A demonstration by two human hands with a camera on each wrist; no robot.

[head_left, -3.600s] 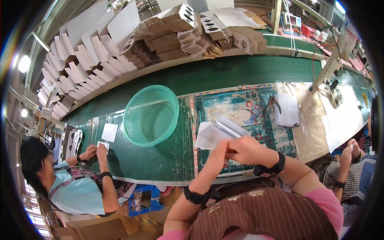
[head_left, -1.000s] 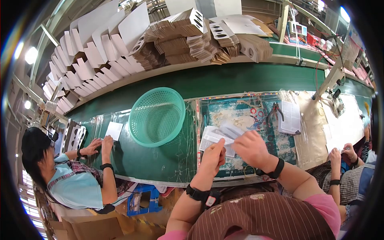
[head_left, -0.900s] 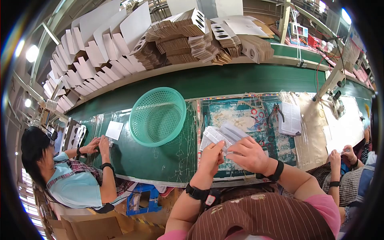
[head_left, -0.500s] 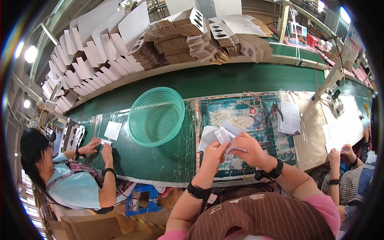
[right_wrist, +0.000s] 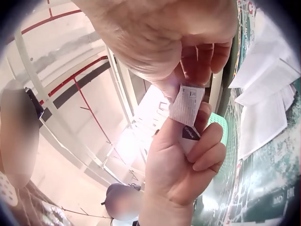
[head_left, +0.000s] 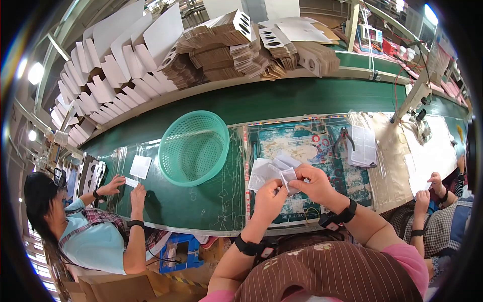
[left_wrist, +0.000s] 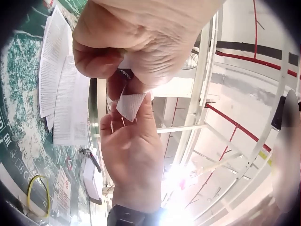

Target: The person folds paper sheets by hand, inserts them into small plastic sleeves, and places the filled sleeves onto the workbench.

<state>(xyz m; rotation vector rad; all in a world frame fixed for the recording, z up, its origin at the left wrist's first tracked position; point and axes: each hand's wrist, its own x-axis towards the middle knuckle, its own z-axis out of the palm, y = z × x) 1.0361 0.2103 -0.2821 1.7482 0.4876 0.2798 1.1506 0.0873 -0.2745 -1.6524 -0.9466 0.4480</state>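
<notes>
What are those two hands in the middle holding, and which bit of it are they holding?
A small folded printed paper. The left hand pinches the end with the dark logo patch; the right hand pinches the opposite end.

right hand | earlier: fingers spread | now: fingers pinching the folded leaflet

Left hand just beside right hand, fingers curled

White leaflet, pinstriped brown apron
</notes>
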